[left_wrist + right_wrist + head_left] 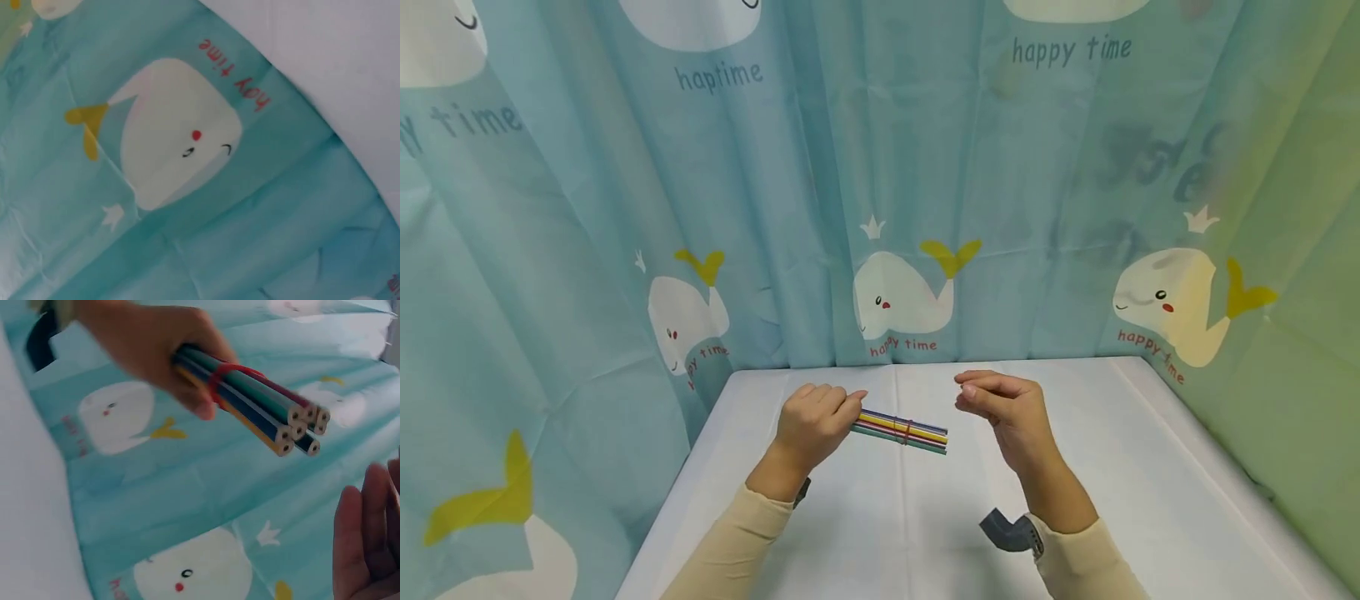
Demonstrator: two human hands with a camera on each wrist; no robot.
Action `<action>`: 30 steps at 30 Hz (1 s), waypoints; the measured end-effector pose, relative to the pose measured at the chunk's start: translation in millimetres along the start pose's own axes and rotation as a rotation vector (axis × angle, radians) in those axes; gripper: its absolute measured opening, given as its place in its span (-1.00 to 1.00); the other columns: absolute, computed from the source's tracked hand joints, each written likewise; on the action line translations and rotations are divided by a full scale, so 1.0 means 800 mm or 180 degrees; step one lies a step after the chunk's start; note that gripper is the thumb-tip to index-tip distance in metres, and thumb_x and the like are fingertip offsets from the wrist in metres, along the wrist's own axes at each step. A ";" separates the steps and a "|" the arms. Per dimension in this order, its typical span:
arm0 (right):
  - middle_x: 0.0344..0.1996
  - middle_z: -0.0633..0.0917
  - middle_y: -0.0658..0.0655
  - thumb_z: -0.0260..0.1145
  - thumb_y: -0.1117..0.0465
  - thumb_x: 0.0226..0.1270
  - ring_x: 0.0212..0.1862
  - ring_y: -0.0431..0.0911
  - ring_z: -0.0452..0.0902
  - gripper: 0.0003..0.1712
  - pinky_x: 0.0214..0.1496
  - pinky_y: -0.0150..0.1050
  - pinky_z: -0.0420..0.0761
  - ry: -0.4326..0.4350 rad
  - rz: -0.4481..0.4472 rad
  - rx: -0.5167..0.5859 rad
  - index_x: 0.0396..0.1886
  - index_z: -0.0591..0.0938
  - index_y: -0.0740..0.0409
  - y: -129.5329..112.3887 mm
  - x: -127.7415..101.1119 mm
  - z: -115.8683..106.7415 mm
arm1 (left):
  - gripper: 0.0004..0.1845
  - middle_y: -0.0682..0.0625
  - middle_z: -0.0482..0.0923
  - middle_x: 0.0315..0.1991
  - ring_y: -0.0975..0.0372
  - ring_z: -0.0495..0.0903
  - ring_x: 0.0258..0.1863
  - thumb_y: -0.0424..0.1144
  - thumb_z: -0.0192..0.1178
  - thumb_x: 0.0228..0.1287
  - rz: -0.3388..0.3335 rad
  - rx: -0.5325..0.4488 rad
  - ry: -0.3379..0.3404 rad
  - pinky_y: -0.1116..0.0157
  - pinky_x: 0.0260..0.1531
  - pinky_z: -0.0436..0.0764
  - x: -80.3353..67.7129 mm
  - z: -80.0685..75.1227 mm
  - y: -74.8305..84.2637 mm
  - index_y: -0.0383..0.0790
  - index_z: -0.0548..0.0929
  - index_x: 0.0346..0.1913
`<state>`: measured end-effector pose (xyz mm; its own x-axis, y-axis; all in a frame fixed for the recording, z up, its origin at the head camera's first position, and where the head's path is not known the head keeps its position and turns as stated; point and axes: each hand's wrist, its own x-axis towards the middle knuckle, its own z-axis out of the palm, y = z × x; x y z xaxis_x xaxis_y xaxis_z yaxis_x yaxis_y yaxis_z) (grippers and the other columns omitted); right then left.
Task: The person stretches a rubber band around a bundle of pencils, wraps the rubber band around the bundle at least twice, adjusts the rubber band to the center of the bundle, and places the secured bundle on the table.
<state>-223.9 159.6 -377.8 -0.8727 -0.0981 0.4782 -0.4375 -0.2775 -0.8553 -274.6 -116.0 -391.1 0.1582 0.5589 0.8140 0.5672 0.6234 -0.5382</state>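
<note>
Left hand (811,425) grips one end of a bundle of coloured pencils (901,432), fingers curled round it. Right hand (1003,408) holds nothing: fingers loosely bent, tips pointing toward the pencils' free end, near it but apart.

Head view: both hands hover over the white table (1150,467), closer to its far edge than the near one, roughly mid-width. Pencils run almost level from the left hand toward the right, free end dipping slightly. Red rubber band (907,432) wraps the bundle about midway along the exposed length. Cream sleeves on both forearms; a grey wrist strap (1009,531) on the right wrist. Teal curtain (625,208) with white whales and "happy time" print hangs behind the far edge and down the left side; a greenish curtain panel (1292,350) runs along the right edge.

Left wrist view: no hand or pencils in frame. Only the whale curtain (187,206) and a strip of white table (337,50) at the upper right.

Right wrist view: left hand (150,350) in the upper left clamps the pencil bundle (262,409), blurred. Cut ends face the camera, cores visible; blue, yellow, green and dark red barrels can be made out. Red band (219,378) sits just past the thumb. Right-hand fingers (365,537) at the lower right corner, mostly straight, below the pencil ends and not touching. Curtain behind, table (31,519) along the left edge.
</note>
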 end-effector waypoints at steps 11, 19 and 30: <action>-0.21 0.73 0.01 0.59 0.15 -0.03 -0.11 -0.11 0.65 -0.58 -0.09 -0.22 0.61 -0.1042 -0.2055 -0.3707 -0.13 0.73 0.17 0.014 0.006 -0.001 | -0.78 -0.01 0.41 -0.59 0.17 0.41 -0.69 -0.24 0.02 0.46 -0.0569 0.0082 -0.1047 0.31 -0.69 0.21 -0.007 0.009 0.021 -0.19 0.53 -0.39; -0.29 0.73 0.10 0.59 0.23 -0.06 -0.31 -0.06 0.69 -0.56 -0.21 -0.21 0.65 -0.1122 -0.3082 -0.4360 -0.14 0.71 0.30 0.031 0.014 -0.002 | -0.83 -0.02 0.29 -0.62 0.12 0.35 -0.66 -0.35 0.06 0.28 -0.0885 0.0462 -0.1333 0.23 -0.59 0.25 -0.008 0.024 0.043 -0.17 0.43 -0.48; -0.29 0.71 0.12 0.63 0.15 -0.11 -0.29 -0.06 0.68 -0.46 -0.20 -0.23 0.64 -0.1128 -0.3045 -0.4676 -0.12 0.70 0.33 0.036 0.018 -0.004 | -0.75 -0.01 0.34 -0.68 0.19 0.33 -0.78 -0.35 0.39 0.01 -0.0880 0.0404 -0.1479 0.33 -0.75 0.16 -0.002 0.025 0.054 -0.20 0.45 -0.47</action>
<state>-249.3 153.5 -396.1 -0.2280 -0.6648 0.7114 -0.7007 0.6193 0.3542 -266.5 -79.1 -420.0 -0.3722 0.5296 0.7622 0.4307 0.8260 -0.3636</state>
